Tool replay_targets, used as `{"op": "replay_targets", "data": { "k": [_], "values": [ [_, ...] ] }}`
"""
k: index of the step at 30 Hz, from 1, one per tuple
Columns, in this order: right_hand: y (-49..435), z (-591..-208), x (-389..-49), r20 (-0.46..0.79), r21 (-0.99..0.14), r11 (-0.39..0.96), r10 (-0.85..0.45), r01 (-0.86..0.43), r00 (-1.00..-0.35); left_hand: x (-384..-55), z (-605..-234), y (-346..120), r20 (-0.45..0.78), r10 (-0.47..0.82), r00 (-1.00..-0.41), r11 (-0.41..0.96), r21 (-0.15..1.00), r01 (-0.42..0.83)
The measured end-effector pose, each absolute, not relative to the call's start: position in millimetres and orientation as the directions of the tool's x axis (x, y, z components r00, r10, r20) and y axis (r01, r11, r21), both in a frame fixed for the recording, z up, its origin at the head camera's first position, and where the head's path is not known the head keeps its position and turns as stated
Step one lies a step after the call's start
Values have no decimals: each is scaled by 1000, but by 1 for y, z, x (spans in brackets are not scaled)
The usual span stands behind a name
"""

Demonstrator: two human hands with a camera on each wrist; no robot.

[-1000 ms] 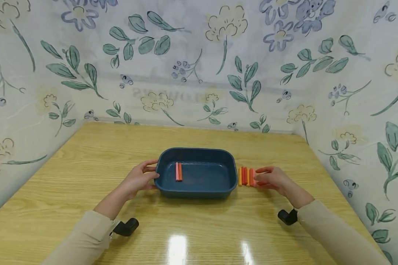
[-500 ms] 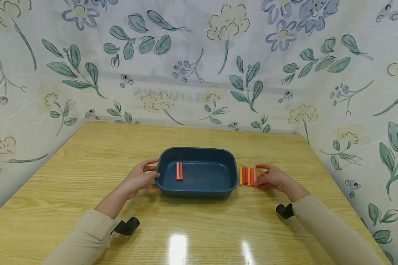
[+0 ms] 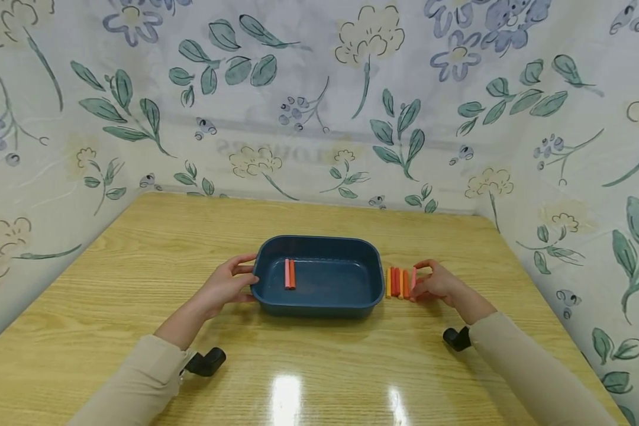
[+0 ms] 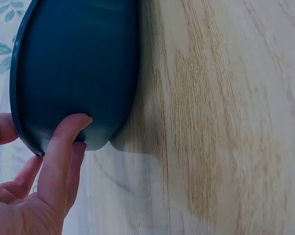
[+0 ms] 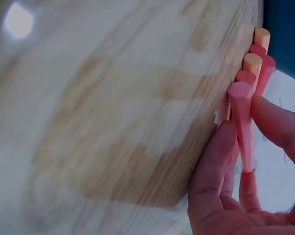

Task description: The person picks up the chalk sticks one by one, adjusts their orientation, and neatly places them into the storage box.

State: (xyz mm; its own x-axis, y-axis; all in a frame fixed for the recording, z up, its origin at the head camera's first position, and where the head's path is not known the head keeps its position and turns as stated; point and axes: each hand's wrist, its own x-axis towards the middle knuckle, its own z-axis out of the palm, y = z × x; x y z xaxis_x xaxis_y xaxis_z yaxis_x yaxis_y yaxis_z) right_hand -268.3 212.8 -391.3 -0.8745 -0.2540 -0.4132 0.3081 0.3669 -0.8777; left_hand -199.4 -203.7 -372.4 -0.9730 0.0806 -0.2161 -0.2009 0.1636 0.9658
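A dark blue rectangular bin (image 3: 319,311) stands on the wooden table. Its left end is gripped by my left hand (image 3: 228,283), with fingers spread along the outer wall and one digit over the rim. Inside, toward the left, a pink crayon (image 3: 287,274) and an orange-red crayon (image 3: 291,275) lie side by side. My right hand (image 3: 438,283) pinches another pink crayon (image 5: 241,117) between thumb and fingers. This crayon stands slightly apart from a row of yellow, red and orange crayons (image 3: 396,282) just right of the bin.
Wood-grain table (image 3: 325,361) surrounds the bin on all sides. Floral cloth (image 3: 309,106) rises behind the table and along both sides. Black wrist mounts (image 3: 206,362) hang below both forearms.
The pink crayon at the row's right end has come away to the right in my right hand, leaving a small gap. The left hand stays on the bin.
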Motion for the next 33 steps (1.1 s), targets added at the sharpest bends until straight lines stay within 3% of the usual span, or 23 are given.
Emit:
{"op": "replay_targets", "data": {
  "k": [33],
  "values": [
    [193, -371, -275, -430, -887, 266, -174, 378, -886, -197, -377, -206, -196, 91, -976, 163, 970, -179]
  ]
}}
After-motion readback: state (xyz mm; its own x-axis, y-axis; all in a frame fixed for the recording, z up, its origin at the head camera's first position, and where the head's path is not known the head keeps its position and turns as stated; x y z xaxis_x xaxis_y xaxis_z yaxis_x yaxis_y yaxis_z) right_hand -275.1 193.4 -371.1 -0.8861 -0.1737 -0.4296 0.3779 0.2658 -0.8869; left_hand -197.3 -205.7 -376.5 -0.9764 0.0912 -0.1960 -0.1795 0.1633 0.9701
